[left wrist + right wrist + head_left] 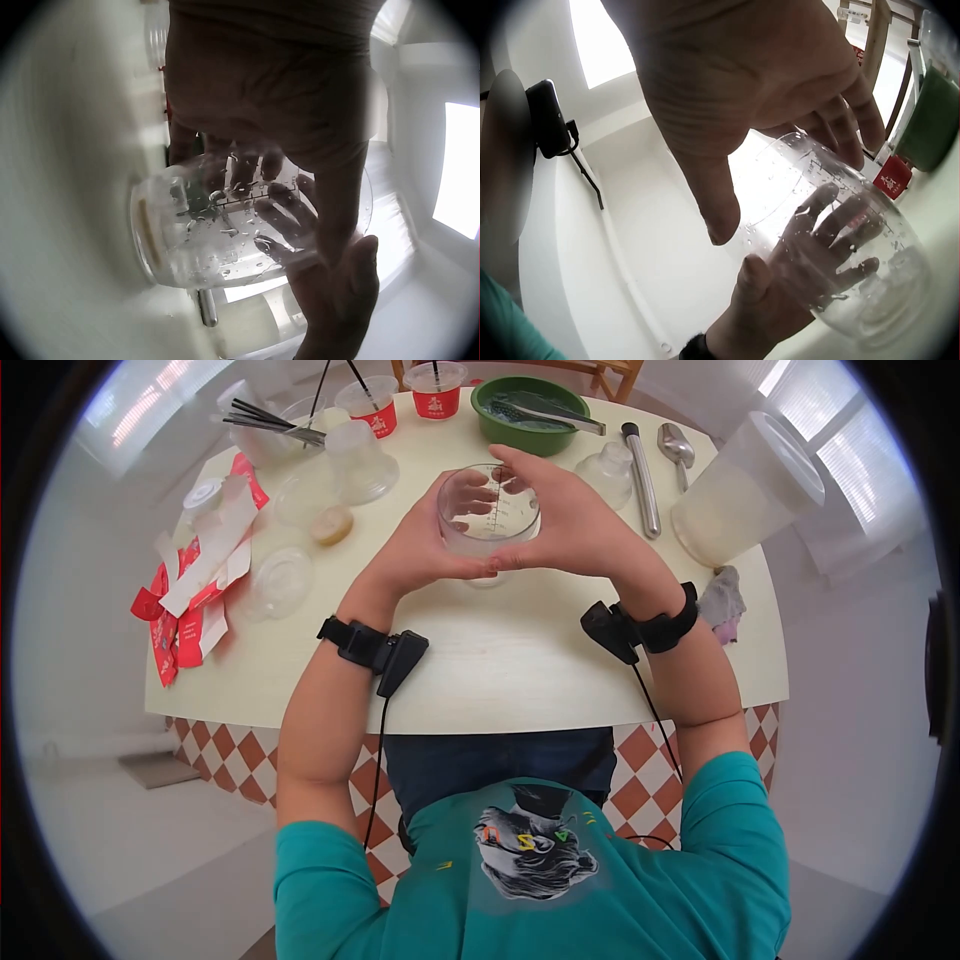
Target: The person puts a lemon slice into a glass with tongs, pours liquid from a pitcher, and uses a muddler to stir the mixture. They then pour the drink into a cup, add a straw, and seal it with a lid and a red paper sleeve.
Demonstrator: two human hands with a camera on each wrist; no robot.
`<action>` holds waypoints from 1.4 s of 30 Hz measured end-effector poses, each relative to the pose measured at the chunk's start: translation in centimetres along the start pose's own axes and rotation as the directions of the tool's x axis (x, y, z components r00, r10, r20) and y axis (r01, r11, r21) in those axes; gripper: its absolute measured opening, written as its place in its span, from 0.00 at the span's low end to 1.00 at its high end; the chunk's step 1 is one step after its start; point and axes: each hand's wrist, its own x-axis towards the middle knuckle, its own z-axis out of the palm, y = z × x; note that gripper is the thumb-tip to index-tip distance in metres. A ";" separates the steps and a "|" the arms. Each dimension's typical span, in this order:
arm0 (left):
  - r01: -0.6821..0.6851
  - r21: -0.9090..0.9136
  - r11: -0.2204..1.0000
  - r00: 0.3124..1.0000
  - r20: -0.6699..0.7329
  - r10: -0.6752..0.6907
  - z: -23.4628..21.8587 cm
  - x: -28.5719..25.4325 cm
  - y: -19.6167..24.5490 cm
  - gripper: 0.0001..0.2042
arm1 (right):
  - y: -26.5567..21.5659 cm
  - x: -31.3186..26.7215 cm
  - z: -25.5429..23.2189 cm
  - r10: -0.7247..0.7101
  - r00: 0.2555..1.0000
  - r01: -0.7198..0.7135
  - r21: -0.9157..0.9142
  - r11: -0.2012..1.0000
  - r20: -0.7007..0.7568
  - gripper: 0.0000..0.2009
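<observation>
Between both hands is a clear cup [490,525] with printed measuring marks. Water drops cling to its wall, and pale, ice-like pieces sit at its bottom [889,289]. My left hand [412,542] holds the cup's left side, fingers round the far wall and thumb across the near side. From the right, my right hand [580,520] holds it the same way, and the two thumb tips nearly meet in front. The left wrist view has the cup [217,225] with its base close to the tabletop.
Torn red-and-white packaging [195,585] and clear lids [283,582] lie left. Behind stand red-labelled cups [437,400], a clear plastic cup [362,465] and a green basin [530,435] with tongs on it. To the right are a metal rod [642,485], a scoop [677,450], a large pitcher [740,495] and a cloth [722,600].
</observation>
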 end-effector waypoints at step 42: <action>0.434 0.884 0.173 0.899 -0.437 -0.026 -15.1 7.4 3.6 0.35 | 1.7 0.3 -3.0 0.218 0.974 -0.225 -0.427 0.876 -0.066 0.33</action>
